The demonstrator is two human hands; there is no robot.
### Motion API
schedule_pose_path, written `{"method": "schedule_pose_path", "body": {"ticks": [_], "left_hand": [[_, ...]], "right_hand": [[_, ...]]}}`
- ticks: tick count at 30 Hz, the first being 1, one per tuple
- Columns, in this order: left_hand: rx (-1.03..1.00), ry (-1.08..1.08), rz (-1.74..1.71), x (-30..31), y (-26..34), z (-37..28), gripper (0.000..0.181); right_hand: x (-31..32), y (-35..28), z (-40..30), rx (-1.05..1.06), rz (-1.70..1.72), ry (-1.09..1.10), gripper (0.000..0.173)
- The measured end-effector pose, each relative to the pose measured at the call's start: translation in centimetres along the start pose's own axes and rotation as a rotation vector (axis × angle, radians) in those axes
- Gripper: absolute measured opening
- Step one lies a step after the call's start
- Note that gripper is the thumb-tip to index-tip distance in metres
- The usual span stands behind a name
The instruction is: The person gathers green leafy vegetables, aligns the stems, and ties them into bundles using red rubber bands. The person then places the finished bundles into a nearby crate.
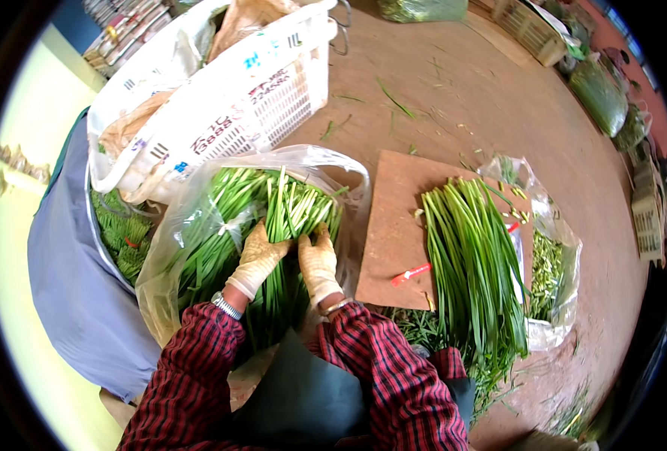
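Note:
A clear plastic bag [159, 276] in front of me holds long green garlic chives [209, 265] with pale cut ends. My left hand [263, 256], in a stained cream glove, grips a bunch of chives [280, 208] inside the bag. On the bunch's other side my right hand [318, 262], gloved alike, has its fingers curled at the stems; the fingertips are partly hidden among them. To the right, a larger loose pile of chives [471, 253] lies across a brown board [392, 225]. A red-handled knife [411, 274] rests on that board, its blade apparently under the pile.
A white plastic crate [277, 73] bearing writing stands behind the bag. At left, a blue-grey cloth [85, 270] surrounds bundled greens [122, 231]. A bag of trimmings [545, 265] sits beyond the board. Filled sacks [598, 90] and crates [646, 208] line the far right.

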State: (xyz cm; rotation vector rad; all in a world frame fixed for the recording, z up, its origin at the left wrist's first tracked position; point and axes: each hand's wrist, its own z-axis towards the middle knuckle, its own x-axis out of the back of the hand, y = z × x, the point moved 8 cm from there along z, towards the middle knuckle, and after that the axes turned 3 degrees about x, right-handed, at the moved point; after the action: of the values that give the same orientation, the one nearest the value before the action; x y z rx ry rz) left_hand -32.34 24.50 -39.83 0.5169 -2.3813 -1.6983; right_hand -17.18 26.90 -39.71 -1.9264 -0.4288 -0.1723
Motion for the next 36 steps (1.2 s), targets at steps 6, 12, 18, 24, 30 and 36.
{"method": "schedule_pose_path", "body": {"ticks": [6,12,18,24,30,36], "left_hand": [[0.171,-0.221,0.284,-2.7,4.3,-2.3,0.060],[0.213,-0.267,0.247,-2.9,3.1,-2.1,0.044],[0.249,-0.338,0.252,-3.8,5.1,-3.3,0.046],[-0.068,-0.177,0.659,-0.8,9.3,-5.9,0.067],[0.029,-0.173,0.091,1.0,9.8,-10.0,0.056],[0.019,0.006,-0.112,4.6,5.7,-9.5,0.068]], "right_hand": [[-1.2,3.5,2.6,-0.299,0.650,-0.205,0.054],[-3.3,6.9,5.3,-0.139,0.307,-0.142,0.060],[-1.5,3.2,2.3,-0.247,0.687,-0.227,0.053],[-0.7,-2.5,-1.7,0.115,0.528,-0.267,0.046],[-1.3,-8.7,-5.9,0.502,0.250,-0.356,0.047],[0.5,-13.2,-8.2,0.776,-0.242,-0.340,0.047]]}}
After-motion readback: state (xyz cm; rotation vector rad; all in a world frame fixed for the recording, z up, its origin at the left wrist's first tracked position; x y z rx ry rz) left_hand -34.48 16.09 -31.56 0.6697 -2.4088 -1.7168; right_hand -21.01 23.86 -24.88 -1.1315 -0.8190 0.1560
